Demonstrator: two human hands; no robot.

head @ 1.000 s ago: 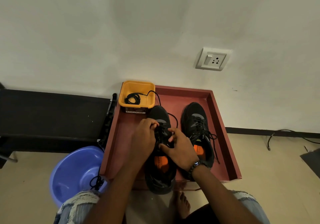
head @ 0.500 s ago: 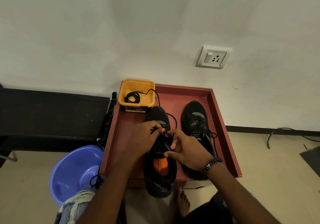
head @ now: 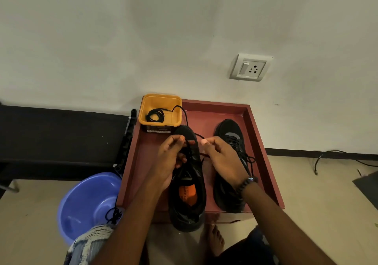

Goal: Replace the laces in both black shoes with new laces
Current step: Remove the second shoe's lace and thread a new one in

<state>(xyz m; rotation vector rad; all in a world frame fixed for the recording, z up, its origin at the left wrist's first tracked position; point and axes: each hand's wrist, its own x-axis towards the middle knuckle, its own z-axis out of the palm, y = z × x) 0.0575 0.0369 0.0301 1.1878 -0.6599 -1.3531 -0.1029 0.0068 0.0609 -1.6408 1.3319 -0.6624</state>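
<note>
On the reddish-brown wooden tray (head: 263, 142) I count two black mesh sneakers, side by side, long axes running away from me, toes towards the white wall. My left hand (head: 169, 158) and right hand (head: 221, 158) work over the left black sneaker (head: 190, 195), whose heel overhangs the tray's near edge; each hand has its fingers curled, pinching a strand of the thin black lace (head: 192, 154) above the eyelets. To its right stands the right black sneaker (head: 231, 133), laced. One square yellow plastic tub (head: 159, 103) at the tray's far left corner holds a coiled black lace (head: 155, 115); one round blue plastic basin (head: 86, 203) sits on the floor.
</note>
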